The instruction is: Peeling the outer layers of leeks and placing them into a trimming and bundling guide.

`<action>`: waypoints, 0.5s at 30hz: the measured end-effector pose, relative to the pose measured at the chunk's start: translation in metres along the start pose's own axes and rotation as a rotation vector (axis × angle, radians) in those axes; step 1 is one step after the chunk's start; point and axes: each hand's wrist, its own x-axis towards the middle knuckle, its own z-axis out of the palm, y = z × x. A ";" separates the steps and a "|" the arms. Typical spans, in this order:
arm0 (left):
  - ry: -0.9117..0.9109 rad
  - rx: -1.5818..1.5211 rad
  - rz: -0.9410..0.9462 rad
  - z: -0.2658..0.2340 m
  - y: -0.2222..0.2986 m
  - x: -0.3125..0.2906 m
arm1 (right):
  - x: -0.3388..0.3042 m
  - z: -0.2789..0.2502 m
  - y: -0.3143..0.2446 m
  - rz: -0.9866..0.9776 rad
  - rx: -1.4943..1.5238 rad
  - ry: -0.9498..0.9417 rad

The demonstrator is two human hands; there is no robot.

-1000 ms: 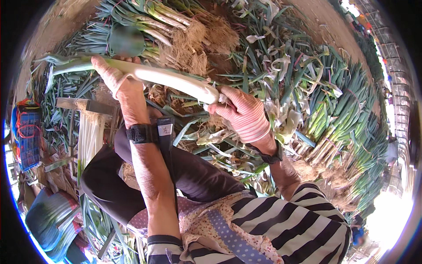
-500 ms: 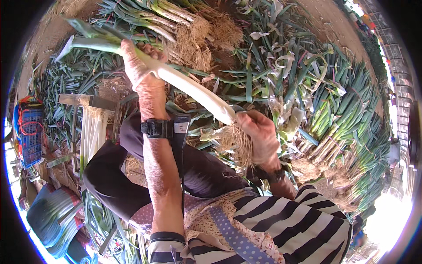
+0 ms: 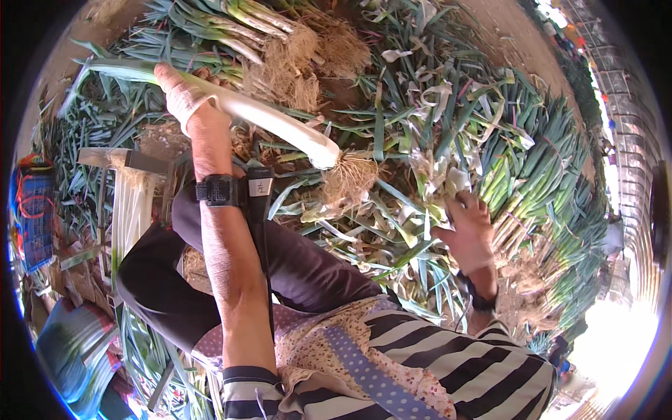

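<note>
My left hand [image 3: 187,94] is wrapped round a leek [image 3: 273,124], near where its white shaft turns green. The leek slants across the view, leaves to the upper left and its bushy roots [image 3: 348,178] to the lower right. Its shaft looks smooth and white. Away from the leek, my right hand [image 3: 470,234] hovers at the edge of a heap of stripped leaves [image 3: 420,175], slightly blurred, with its thumb apart from its fingers. A pale leaf scrap [image 3: 458,180] lies just beyond the fingertips; whether they touch it is unclear.
Bundled leeks with roots [image 3: 238,28] lie at the far side, and more bundles [image 3: 539,189] are stacked to the right. A metal frame [image 3: 126,159] on the left holds several white-shafted leeks [image 3: 131,210]. A blue basket [image 3: 35,217] stands at the far left.
My right hand has left the leek's root end and moved right to the leaf heap. The left hand has shifted a little left with the leek, whose root end now hangs free.
</note>
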 end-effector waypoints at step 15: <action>-0.046 0.157 0.516 -0.024 -0.063 0.080 | 0.108 -0.001 -0.124 -0.415 0.778 0.328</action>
